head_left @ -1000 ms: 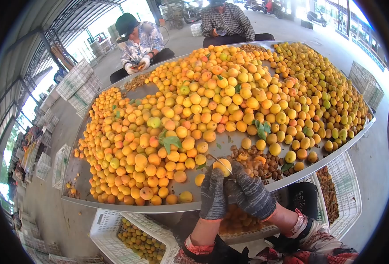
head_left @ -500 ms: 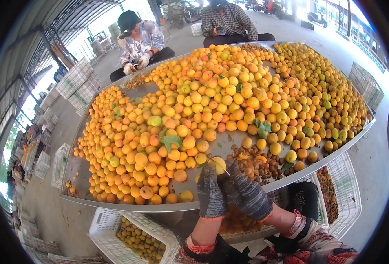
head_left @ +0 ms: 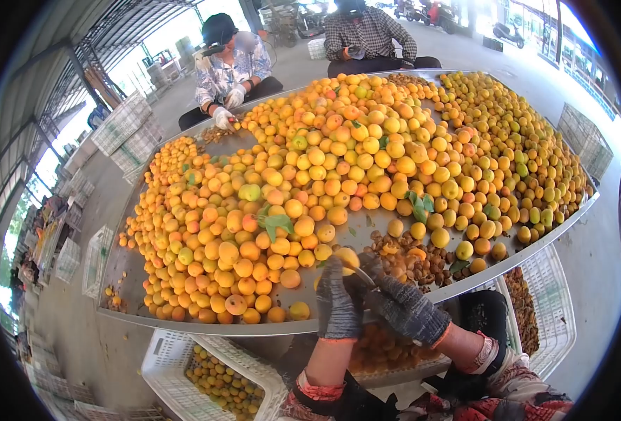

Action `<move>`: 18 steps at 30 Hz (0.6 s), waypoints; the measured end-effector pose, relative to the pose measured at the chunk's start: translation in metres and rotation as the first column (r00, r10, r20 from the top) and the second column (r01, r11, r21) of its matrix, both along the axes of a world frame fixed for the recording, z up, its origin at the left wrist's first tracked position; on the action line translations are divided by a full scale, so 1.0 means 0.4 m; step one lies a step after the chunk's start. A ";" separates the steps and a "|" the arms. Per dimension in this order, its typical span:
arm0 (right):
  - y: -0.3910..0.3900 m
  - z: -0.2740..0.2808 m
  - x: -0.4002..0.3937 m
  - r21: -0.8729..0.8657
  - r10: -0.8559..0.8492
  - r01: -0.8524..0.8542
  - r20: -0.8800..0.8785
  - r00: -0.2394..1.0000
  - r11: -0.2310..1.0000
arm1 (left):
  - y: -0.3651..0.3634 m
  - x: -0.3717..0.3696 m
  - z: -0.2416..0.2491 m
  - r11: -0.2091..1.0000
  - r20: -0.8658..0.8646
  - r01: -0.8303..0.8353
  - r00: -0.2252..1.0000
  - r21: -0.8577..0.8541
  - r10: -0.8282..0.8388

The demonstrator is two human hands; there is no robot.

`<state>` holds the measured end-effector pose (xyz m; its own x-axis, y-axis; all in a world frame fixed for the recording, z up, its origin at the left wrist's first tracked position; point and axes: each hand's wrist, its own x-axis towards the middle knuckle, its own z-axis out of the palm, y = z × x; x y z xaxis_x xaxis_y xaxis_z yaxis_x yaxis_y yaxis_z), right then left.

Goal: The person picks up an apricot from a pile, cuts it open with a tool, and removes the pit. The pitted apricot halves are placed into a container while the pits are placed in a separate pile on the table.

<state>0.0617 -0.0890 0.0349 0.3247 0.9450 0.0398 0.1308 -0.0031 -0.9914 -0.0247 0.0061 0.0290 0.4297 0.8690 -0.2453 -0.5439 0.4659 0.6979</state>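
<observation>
My left hand point(head_left: 339, 303), in a grey knit glove, pinches a yellow-orange apricot point(head_left: 347, 258) at its fingertips, over the near edge of the metal table point(head_left: 215, 327). Close beside it is my gloved right hand point(head_left: 407, 306), its fingers curled around a small knife point(head_left: 365, 278). The thin blade points at the apricot, and the handle is hidden in the glove. Behind the left hand a large heap of apricots point(head_left: 310, 175) covers much of the table. Brown pits point(head_left: 423, 270) lie in a pile just beyond the right hand.
Below the table edge stand a white crate point(head_left: 161, 361) with apricots and, at right, another white crate point(head_left: 559, 309) holding brown pits. A gloved person point(head_left: 229, 74) and a person in a checked shirt point(head_left: 366, 38) sit across the table. Stacked crates point(head_left: 129, 130) stand at left.
The knife has swung from across the apricot to its right side as my right hand turned and moved slightly down. Across the table, the gloved person's hands have lowered to the table edge.
</observation>
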 end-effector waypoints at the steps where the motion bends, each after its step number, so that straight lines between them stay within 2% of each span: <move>1: -0.018 -0.008 0.008 0.044 0.020 -0.025 0.122 0.992 0.999 | 0.001 -0.001 0.019 0.985 0.133 0.015 0.991 -0.170 0.008; 2: -0.034 -0.013 0.018 0.086 0.035 -0.057 0.242 0.970 0.995 | 0.011 -0.010 0.010 0.985 0.134 0.015 0.991 -0.172 0.008; 3: -0.049 -0.009 0.031 0.085 0.039 -0.061 0.243 0.969 0.994 | 0.027 -0.023 -0.006 0.989 0.080 0.048 0.996 -0.141 -0.037; 4: -0.066 0.003 0.048 -0.040 0.015 -0.016 -0.024 1.000 0.999 | 0.034 -0.030 -0.014 0.990 0.027 0.080 0.997 -0.112 -0.077; 5: -0.076 0.011 0.058 -0.176 -0.054 0.003 -0.283 0.958 0.984 | 0.027 -0.031 -0.018 0.997 -0.076 0.047 0.996 -0.054 -0.051; 6: -0.070 0.022 0.070 -0.178 -0.062 0.011 -0.281 0.958 0.984 | 0.021 -0.031 -0.019 0.997 -0.074 0.054 0.996 -0.055 -0.058; 7: -0.057 0.041 0.088 -0.123 -0.042 0.037 -0.036 0.998 0.992 | 0.014 -0.033 -0.021 0.981 -0.196 0.161 0.971 0.106 -0.138; 8: -0.044 0.058 0.104 -0.066 -0.034 0.049 0.212 0.977 0.997 | 0.006 -0.036 -0.024 0.927 -0.325 0.281 0.926 0.250 -0.193; 9: -0.022 0.064 0.111 0.100 -0.026 0.004 0.218 0.976 0.995 | 0.014 -0.034 -0.061 0.824 -0.425 0.352 0.892 0.444 -0.153; 10: -0.010 0.060 0.112 0.099 -0.034 0.012 0.220 0.975 0.995 | 0.002 -0.035 -0.060 0.822 -0.422 0.358 0.892 0.443 -0.161; 12: 0.007 0.053 0.115 0.334 -0.027 -0.113 0.387 0.922 0.936 | -0.017 -0.037 -0.050 0.740 -0.446 0.431 0.873 0.516 -0.197; 13: 0.010 0.059 0.117 0.071 0.028 -0.070 0.476 0.879 0.995 | -0.017 -0.034 -0.052 0.740 -0.446 0.433 0.872 0.515 -0.200; 14: 0.008 0.054 0.123 0.069 0.029 -0.069 0.475 0.879 0.995 | -0.016 -0.031 -0.054 0.719 -0.417 0.414 0.889 0.559 -0.188; 16: 0.006 0.036 0.141 0.150 0.113 -0.187 0.400 0.910 0.971 | -0.015 -0.030 -0.067 0.698 -0.389 0.393 0.904 0.599 -0.175; 18: 0.003 0.009 0.137 0.166 0.101 -0.178 0.387 0.916 0.970 | -0.023 -0.031 -0.085 0.691 -0.453 0.412 0.881 0.594 -0.136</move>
<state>0.1167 -0.0879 0.0384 0.1155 0.9407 0.3188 0.4761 0.2292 -0.8490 -0.0370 -0.0032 -0.0052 0.6796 0.7162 0.1585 -0.1249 -0.1000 0.9871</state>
